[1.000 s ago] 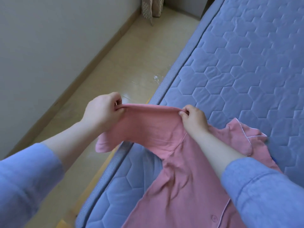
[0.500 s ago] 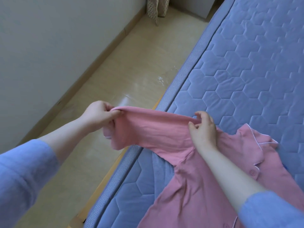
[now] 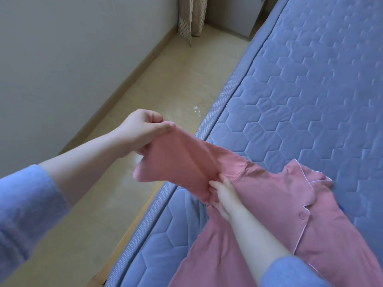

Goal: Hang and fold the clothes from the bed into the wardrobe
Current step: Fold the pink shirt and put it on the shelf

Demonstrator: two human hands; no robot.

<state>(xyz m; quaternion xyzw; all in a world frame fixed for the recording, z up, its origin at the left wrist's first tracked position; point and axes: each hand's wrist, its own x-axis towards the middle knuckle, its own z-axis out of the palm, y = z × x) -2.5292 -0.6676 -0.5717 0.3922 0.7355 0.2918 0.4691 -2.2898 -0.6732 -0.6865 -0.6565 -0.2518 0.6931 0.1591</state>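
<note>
The mattress (image 3: 300,90) is lying bare, blue and quilted in hexagons, filling the right side of the view. Its mesh-banded edge is running diagonally beside a strip of pale, glossy floor (image 3: 165,85). A grey-white wall (image 3: 72,48) is standing along the far side of that strip with a wooden skirting (image 3: 132,79) at its foot, and a spotted curtain (image 3: 191,15) is hanging at the top. A small scrap of clear film (image 3: 196,109) is lying on the floor near the mattress edge.

The pink shirt (image 3: 269,204) is lying on the mattress at the lower right, its white-piped collar (image 3: 306,179) facing up and one button (image 3: 303,216) showing. Your left hand (image 3: 141,131) is pinching the end of its sleeve (image 3: 176,162), thumb on top and fingers curled beneath, holding it out past the mattress edge over the floor. Your right hand (image 3: 223,195) is gripping the same sleeve where it joins the body, fingers curled into the bunched cloth, low over the mattress. The sleeve is stretching between your two hands. Your forearms are showing bare below blue cuffs (image 3: 27,204).
</note>
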